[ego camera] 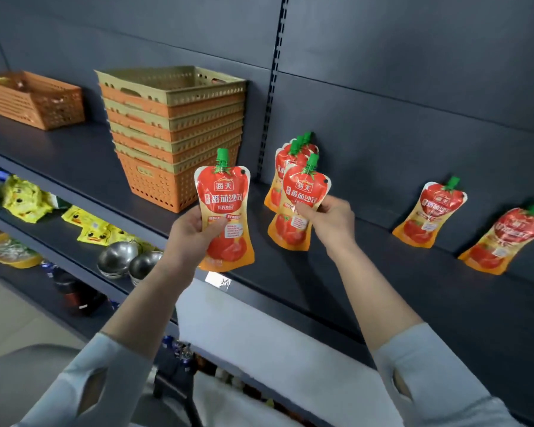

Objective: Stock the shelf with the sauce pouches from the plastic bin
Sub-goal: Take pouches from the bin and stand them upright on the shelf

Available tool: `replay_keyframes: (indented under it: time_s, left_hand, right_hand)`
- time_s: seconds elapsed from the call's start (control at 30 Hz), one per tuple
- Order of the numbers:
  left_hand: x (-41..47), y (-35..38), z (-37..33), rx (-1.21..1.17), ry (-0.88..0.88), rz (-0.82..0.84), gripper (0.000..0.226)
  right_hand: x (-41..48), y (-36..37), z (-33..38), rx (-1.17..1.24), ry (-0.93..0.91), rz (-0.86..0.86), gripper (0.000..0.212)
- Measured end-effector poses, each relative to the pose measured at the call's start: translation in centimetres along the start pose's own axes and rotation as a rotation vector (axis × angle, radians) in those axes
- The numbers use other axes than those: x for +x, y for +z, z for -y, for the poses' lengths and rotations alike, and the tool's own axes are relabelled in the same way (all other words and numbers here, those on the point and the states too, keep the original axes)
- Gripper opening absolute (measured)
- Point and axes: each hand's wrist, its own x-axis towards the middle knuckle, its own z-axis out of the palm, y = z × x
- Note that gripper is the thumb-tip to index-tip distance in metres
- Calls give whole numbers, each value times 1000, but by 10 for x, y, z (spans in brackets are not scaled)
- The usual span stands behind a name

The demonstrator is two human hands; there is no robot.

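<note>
— At nine o'clock?
— Stacked baskets (173, 131) on the shelf (367, 272).
— At centre?
— Left hand (195, 231) closed around one sauce pouch (224, 211), held upright off the shelf edge. Right hand (329, 218) pinching a second pouch (299, 204), in front of a standing cluster (293, 155).
— At three o'clock?
— Two leaning pouches (429, 215), well apart, against the back panel (413, 87).

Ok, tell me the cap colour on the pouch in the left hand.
Green. The cap tops the pouch held by the left hand, clearest in the head view.
</note>
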Motion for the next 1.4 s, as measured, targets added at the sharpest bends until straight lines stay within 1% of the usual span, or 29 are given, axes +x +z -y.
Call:
replay_keyframes:
  time_s: [0.2, 0.4, 0.57, 0.8, 0.87, 0.93, 0.97, 1.0, 1.03, 1.1, 1.13, 1.17, 1.2, 1.27, 1.33, 1.4]
  left_hand:
    - [22, 0, 8, 28, -18, 4, 27]
    - [35, -1, 17, 25, -32, -22, 25]
    - [42, -2, 22, 17, -63, -23, 39]
    - [49, 3, 24, 28, -62, -7, 33]
    - [51, 6, 23, 41, -52, 17, 31]
    - [53, 10, 24, 53, -46, 50, 31]
    - [54, 12, 24, 56, -48, 74, 32]
    - [56, 14, 24, 62, -47, 102, 32]
    - [57, 17, 24, 70, -43, 134, 33]
    - [59, 22, 25, 87, -28, 189, 33]
    - [59, 25, 25, 93, -19, 211, 33]
    - [59, 27, 25, 99, -15, 231, 34]
    - [60, 29, 25, 106, -14, 246, 34]
    - [63, 32, 28, 129, -8, 253, 33]
    - [67, 35, 34, 157, 20, 221, 31]
    - [73, 37, 45, 174, 45, 169, 37]
  right_hand:
    - [45, 42, -17, -92, 4, -18, 22]
    - [71, 66, -22, -76, 8, -48, 26]
    - [84, 77, -18, -68, -22, -15, 25]
    - [84, 76, -14, -72, -34, 26, 28]
    - [76, 66, -8, -41, -75, -14, 32]
    - [64, 52, -1, 23, -201, -136, 29]
    - [56, 45, 4, 40, -265, -164, 26]
    - [49, 39, 10, 43, -303, -125, 24]
    - [44, 35, 15, 43, -308, -19, 22]
    - [36, 33, 24, 57, -244, 266, 21]
    - [36, 33, 25, 66, -215, 362, 22]
    - [37, 34, 26, 69, -205, 410, 23]
    - [38, 34, 26, 66, -205, 425, 23]
    - [42, 34, 25, 38, -214, 397, 23]
    - [44, 35, 21, -2, -247, 335, 20]
    - [47, 37, 16, -31, -261, 245, 15]
